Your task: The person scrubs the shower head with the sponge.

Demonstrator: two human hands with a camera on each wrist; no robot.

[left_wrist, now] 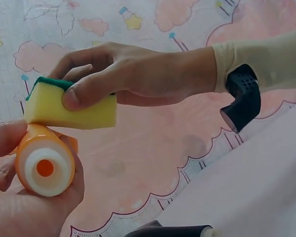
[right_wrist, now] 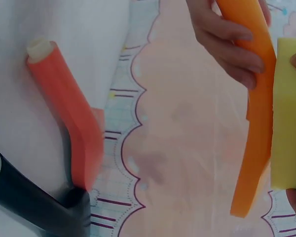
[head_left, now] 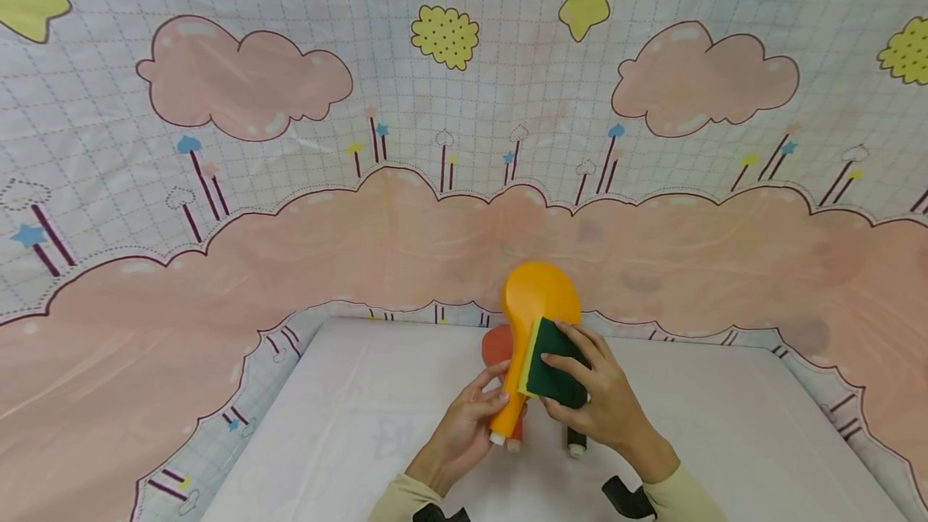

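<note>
Grip on sponge hiding paddle face.

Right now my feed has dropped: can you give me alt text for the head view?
The right hand presses a yellow and green sponge against an orange paddle, which the left hand grips by the handle above a white table. A red paddle and a black handle lie beneath, before a cloud-print cloth.
</note>
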